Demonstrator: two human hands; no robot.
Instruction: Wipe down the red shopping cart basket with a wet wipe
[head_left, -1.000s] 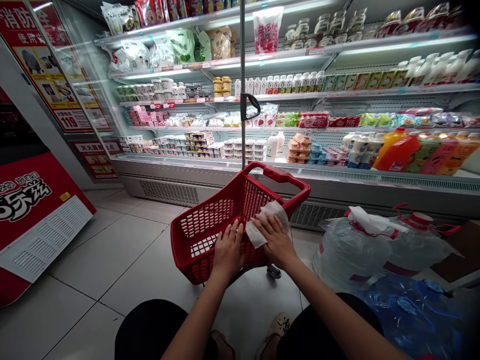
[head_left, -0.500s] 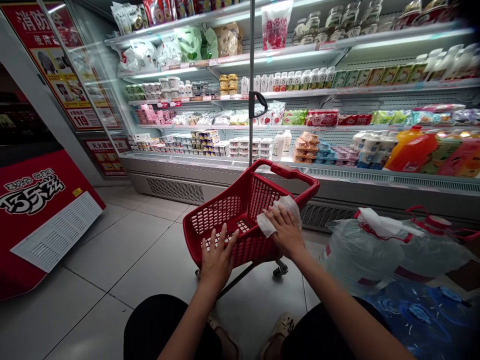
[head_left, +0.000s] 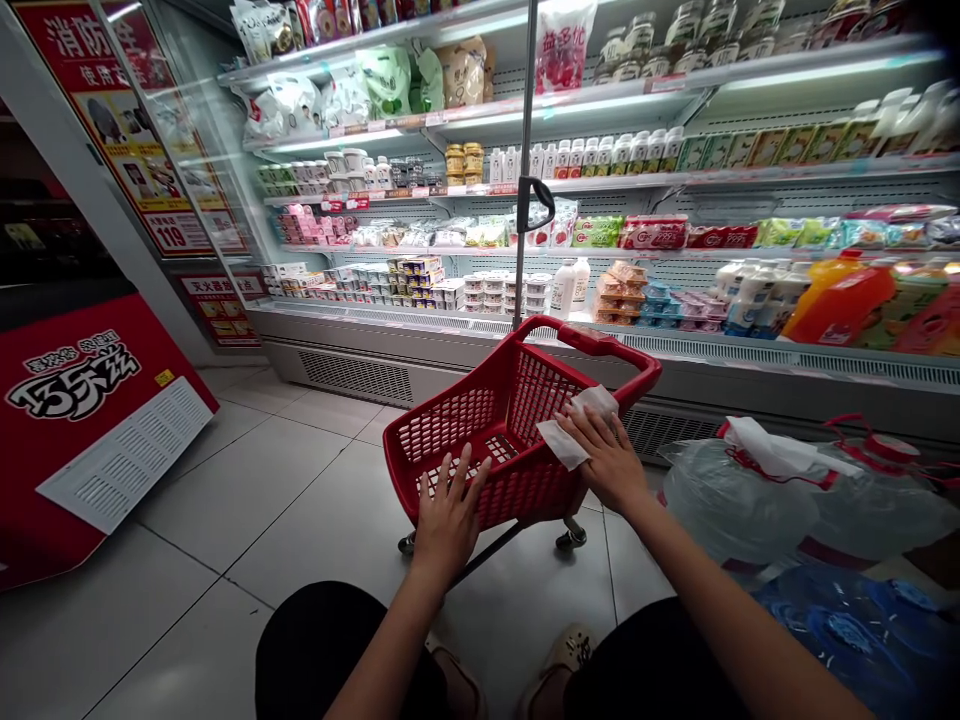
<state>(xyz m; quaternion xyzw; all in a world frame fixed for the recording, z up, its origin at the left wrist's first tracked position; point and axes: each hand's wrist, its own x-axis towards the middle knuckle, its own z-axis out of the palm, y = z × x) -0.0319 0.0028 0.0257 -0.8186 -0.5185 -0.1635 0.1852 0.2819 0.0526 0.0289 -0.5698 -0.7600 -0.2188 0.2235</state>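
Observation:
A small red plastic shopping cart [head_left: 465, 425] on wheels stands on the tiled floor in front of me. My left hand [head_left: 448, 510] rests flat against its near wall, fingers spread. On the cart's right rim my right hand [head_left: 606, 455] presses a white wipe [head_left: 576, 428] with the fingers laid over it. My knees in black show at the bottom edge.
An open chiller [head_left: 600, 200] stocked with dairy packs, bottles and juice runs across the back. Large water jugs [head_left: 742, 490] in plastic wrap sit at my right. A red freezer cabinet [head_left: 82, 420] stands at the left. A metal pole [head_left: 523, 160] rises behind the cart.
The view has shifted so the cart sits further right. My left hand went from gripping the cart's near edge to lying flat with spread fingers. The wipe slid along the right rim.

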